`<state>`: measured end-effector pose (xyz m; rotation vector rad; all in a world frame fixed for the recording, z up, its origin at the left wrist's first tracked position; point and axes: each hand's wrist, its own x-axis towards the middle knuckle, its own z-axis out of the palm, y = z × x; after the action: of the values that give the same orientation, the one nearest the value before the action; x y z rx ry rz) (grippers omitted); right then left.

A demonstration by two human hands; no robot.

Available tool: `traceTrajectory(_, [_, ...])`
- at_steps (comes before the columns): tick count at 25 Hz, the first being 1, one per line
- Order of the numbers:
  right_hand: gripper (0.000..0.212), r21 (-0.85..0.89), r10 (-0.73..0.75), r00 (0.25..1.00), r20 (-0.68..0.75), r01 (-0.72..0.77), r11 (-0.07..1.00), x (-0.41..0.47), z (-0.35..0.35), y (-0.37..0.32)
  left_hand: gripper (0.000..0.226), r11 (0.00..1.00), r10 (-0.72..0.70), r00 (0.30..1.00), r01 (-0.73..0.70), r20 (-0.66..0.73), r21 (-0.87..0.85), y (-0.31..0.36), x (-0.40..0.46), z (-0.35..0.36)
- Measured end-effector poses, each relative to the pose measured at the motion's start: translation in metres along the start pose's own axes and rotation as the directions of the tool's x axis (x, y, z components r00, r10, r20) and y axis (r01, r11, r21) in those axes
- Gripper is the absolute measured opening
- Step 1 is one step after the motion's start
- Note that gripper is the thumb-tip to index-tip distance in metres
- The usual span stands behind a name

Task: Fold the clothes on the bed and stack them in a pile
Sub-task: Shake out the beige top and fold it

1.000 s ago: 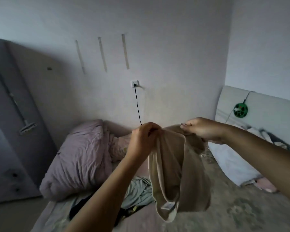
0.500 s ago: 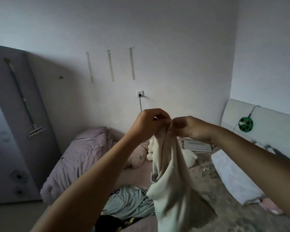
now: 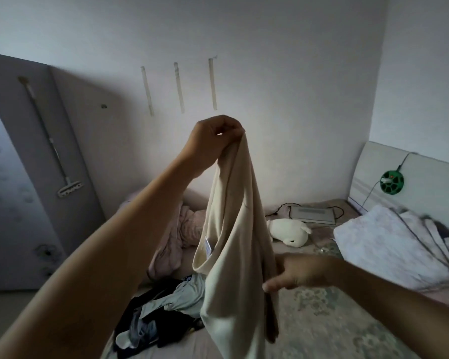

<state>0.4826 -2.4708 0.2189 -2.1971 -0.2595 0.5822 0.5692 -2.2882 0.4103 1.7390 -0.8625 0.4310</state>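
Note:
My left hand [image 3: 213,137] is raised high and pinches the top of a cream garment [image 3: 233,250], which hangs straight down with a white label showing inside its opening. My right hand [image 3: 296,272] is lower, at the garment's right edge about halfway down; its fingers lie along the fabric, blurred, and part of them is hidden behind the cloth. Below, on the bed [image 3: 327,320], lies a heap of unfolded clothes [image 3: 161,314], dark and pale green.
A crumpled pink quilt [image 3: 176,237] lies behind the garment. A white plush toy [image 3: 289,231], a flat white device [image 3: 313,215] with a cable and a white pillow [image 3: 384,244] are at the bed's head end. A green reel [image 3: 389,182] hangs on the headboard.
My left hand has lifted the garment higher. My right hand has let go of the top edge and dropped to the garment's right side. The view has tilted down onto the bed.

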Motion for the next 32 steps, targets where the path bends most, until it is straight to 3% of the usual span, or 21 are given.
traceTrajectory(2, [0.015, 0.024, -0.023, 0.988, -0.153, 0.026, 0.999, 0.007, 0.02, 0.014, 0.026, 0.999, -0.024, 0.999, 0.023, -0.028, -0.022, -0.006, -0.001, -0.007])
traceTrajectory(4, [0.017, 0.077, 0.024, 0.955, -0.297, -0.002, 0.997, 0.002, 0.01, 0.025, 0.025, 0.998, -0.057, 0.993, 0.056, -0.102, -0.014, -0.017, -0.003, -0.02])
traceTrajectory(7, [0.014, 0.129, 0.047, 0.936, -0.349, -0.002, 0.992, -0.016, -0.023, 0.023, 0.02, 0.988, -0.14, 0.974, 0.15, -0.177, 0.041, -0.039, -0.013, -0.031])
traceTrajectory(12, [0.012, 0.405, -0.037, 0.935, -0.352, 0.187, 0.895, -0.034, -0.061, -0.045, 0.008, 0.961, -0.19, 0.978, 0.204, -0.089, 0.188, -0.06, -0.038, -0.013])
traceTrajectory(15, [0.019, 0.457, -0.073, 0.9, -0.431, 0.287, 0.842, -0.037, -0.072, -0.089, 0.004, 0.933, -0.232, 0.972, 0.231, -0.03, 0.277, -0.069, -0.044, -0.011])
traceTrajectory(18, [0.02, 0.539, -0.022, 0.867, -0.498, 0.329, 0.775, -0.035, -0.079, -0.122, 0.012, 0.952, -0.254, 0.967, 0.25, -0.002, 0.174, -0.057, -0.055, 0.001])
traceTrajectory(20, [0.021, 0.584, 0.028, 0.854, -0.519, 0.331, 0.741, -0.031, -0.084, -0.134, 0.01, 0.978, -0.182, 0.983, 0.182, -0.009, 0.101, -0.038, -0.072, 0.007])
traceTrajectory(21, [0.023, 0.594, 0.04, 0.857, -0.513, 0.321, 0.738, -0.03, -0.085, -0.14, 0.021, 0.987, -0.145, 0.989, 0.144, 0.011, 0.074, -0.028, -0.084, 0.008])
traceTrajectory(23, [0.025, 0.599, 0.051, 0.866, -0.497, 0.3, 0.742, -0.028, -0.089, -0.151, 0.07, 0.995, -0.095, 0.986, 0.093, 0.14, 0.02, -0.012, -0.113, 0.004])
traceTrajectory(25, [0.028, 0.607, 0.074, 0.864, -0.498, 0.287, 0.741, -0.025, -0.091, -0.161, 0.116, 0.991, -0.131, 0.968, 0.135, 0.214, -0.002, 0.001, -0.136, 0.007])
traceTrajectory(26, [0.029, 0.61, 0.08, 0.863, -0.5, 0.285, 0.739, -0.024, -0.091, -0.165, 0.126, 0.99, -0.138, 0.97, 0.136, 0.199, 0.024, 0.004, -0.145, 0.012])
traceTrajectory(29, [0.032, 0.65, 0.101, 0.854, -0.51, 0.306, 0.695, -0.021, -0.09, -0.174, 0.138, 0.944, -0.06, 0.996, 0.081, -0.072, 0.319, -0.003, -0.169, 0.045])
traceTrajectory(32, [0.034, 0.702, 0.138, 0.829, -0.541, 0.355, 0.618, -0.021, -0.091, -0.176, 0.129, 0.92, -0.148, 0.925, 0.259, -0.349, 0.294, -0.01, -0.18, 0.091])
